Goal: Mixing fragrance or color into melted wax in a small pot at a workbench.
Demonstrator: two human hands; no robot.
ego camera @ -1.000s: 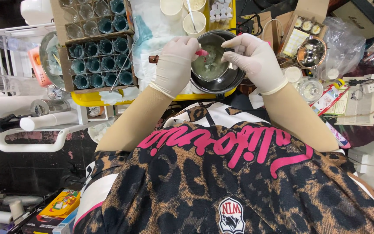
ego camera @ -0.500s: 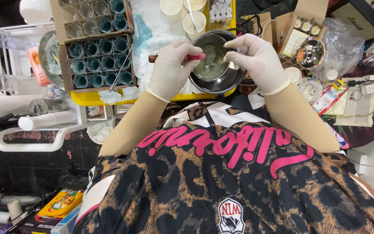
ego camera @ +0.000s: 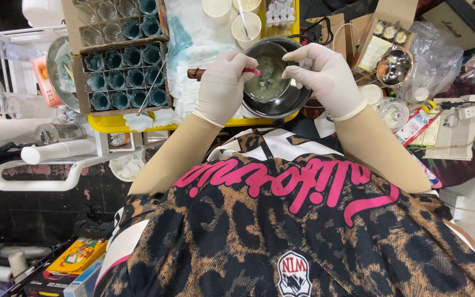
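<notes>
Both my hands wear pale latex gloves and reach over a dark metal pot (ego camera: 299, 103) that stands by a yellow tray. Inside the pot sits a smaller metal vessel (ego camera: 270, 82) of pale greenish liquid. My left hand (ego camera: 224, 88) grips a tool with a brown handle (ego camera: 196, 73) and a red part that points into the pot. My right hand (ego camera: 322, 74) is at the pot's right rim, fingers curled on the edge of the small vessel; the exact grip is partly hidden.
A cardboard box of teal glass jars (ego camera: 122, 77) stands left of the pot on the yellow tray (ego camera: 138, 122). Paper cups (ego camera: 246, 25) stand behind the pot. At the right are a shiny metal ladle (ego camera: 394, 66), a clear plastic bag (ego camera: 435, 55) and small lidded jars.
The red tip of the tool has shifted slightly within the pot. Both hands stay over the pot, almost where they were.
</notes>
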